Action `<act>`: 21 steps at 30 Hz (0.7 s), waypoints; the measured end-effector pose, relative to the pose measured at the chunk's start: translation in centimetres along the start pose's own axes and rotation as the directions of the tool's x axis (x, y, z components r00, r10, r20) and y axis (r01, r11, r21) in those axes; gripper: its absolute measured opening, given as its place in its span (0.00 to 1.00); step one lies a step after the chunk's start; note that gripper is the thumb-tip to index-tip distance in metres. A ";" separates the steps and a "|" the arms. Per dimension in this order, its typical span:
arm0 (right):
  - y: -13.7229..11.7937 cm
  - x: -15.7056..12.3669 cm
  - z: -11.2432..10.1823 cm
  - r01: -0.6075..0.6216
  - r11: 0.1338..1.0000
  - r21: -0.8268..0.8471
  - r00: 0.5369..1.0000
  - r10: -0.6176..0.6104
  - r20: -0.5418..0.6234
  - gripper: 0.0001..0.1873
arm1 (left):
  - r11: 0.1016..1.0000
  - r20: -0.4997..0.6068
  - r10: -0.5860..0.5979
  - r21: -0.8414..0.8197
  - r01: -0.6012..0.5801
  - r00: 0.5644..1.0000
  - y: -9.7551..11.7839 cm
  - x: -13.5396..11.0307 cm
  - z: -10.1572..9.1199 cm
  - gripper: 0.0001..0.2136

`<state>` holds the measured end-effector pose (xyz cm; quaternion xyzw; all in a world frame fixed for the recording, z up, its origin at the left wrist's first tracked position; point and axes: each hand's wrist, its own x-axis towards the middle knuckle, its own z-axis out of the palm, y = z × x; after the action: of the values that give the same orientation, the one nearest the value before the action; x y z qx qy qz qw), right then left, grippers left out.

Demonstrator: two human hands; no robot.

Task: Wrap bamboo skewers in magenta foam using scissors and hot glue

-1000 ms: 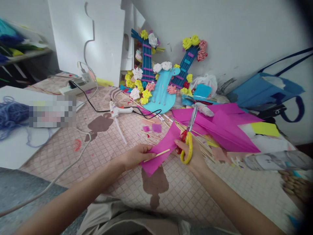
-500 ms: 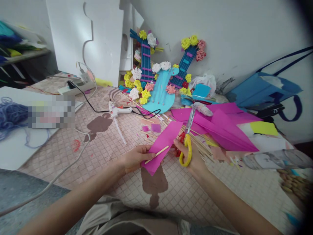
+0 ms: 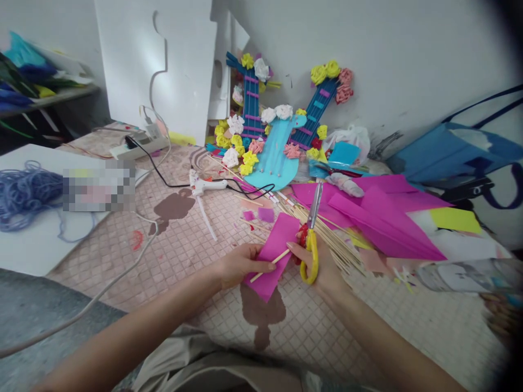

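Observation:
Between the thumb and fingers of my left hand (image 3: 243,265) is a strip of magenta paper (image 3: 281,234), with a short wooden stick (image 3: 281,255) lying slantwise across it under the thumb. My right hand (image 3: 322,267) is closed around scissors (image 3: 314,218) with yellow and red handles, their blades together and pointing away from me. The thumb of that hand reaches the upper end of the stick and the paper's right edge. The paper's lower corner hangs over a brown patch on the tablecloth.
A white glue gun (image 3: 208,186) with a black cord lies left of centre. Thin wooden sticks (image 3: 339,245) and magenta sheets (image 3: 379,223) spread to the right. Flower-covered blue cardboard shapes (image 3: 273,152) lean at the wall. Blue yarn (image 3: 30,193) rests on a white board at left.
My right thumb has come onto the stick's upper end. The paper strip sits a little lower and looks shorter. The whole view has shifted slightly.

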<state>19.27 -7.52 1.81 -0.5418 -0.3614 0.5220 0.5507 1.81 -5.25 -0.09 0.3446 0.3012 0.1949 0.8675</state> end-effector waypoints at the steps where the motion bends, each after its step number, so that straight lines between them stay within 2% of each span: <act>1: 0.0 -0.1 0.0 0.003 1.000 0.000 1.000 -0.003 0.004 0.22 | 1.000 -0.003 0.007 0.025 -0.007 1.000 0.0 0.2 0.1 0.16; 6: 0.4 -0.1 -0.3 -0.023 0.999 0.034 1.000 0.023 0.016 0.22 | 0.997 -0.036 0.049 0.067 -0.047 0.998 -0.1 0.8 0.5 0.16; 17: 0.6 -0.1 -0.6 -0.024 0.997 0.068 0.998 0.029 -0.060 0.22 | 0.995 0.018 0.073 -0.073 -0.072 0.997 -0.4 0.7 0.7 0.19; 21: 0.8 0.0 -0.6 -0.033 0.994 0.105 0.999 0.037 -0.033 0.23 | 0.995 -0.005 0.062 -0.081 -0.062 0.998 -0.6 0.7 0.8 0.18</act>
<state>19.74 -7.74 0.93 -0.5276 -0.3142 0.5403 0.5753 2.94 -5.67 -0.26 0.3179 0.2831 0.2343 0.8740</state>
